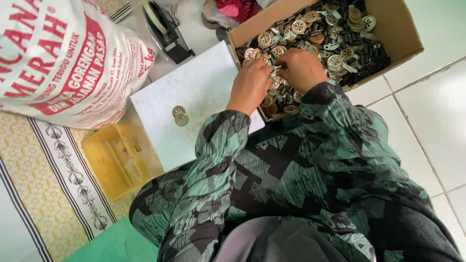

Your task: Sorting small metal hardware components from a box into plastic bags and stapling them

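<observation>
A small metal part [274, 72] is pinched between left hand [250, 87] and right hand [302, 69] over the cardboard box [412, 34]; if jostled, it is likely lost among loose discs [335, 62] beneath.

Both hands crowd near-left corner of open brown cardboard box [410, 34]; far-right part stays reachable. Flat white board [204, 92] mostly bare, except two round metal discs [180, 116] near left edge. Big white-and-red sack [63, 58] blocks far-left side.

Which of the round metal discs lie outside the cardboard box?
The two stacked discs on the white board, left of the left hand; all others sit inside the cardboard box.
</observation>
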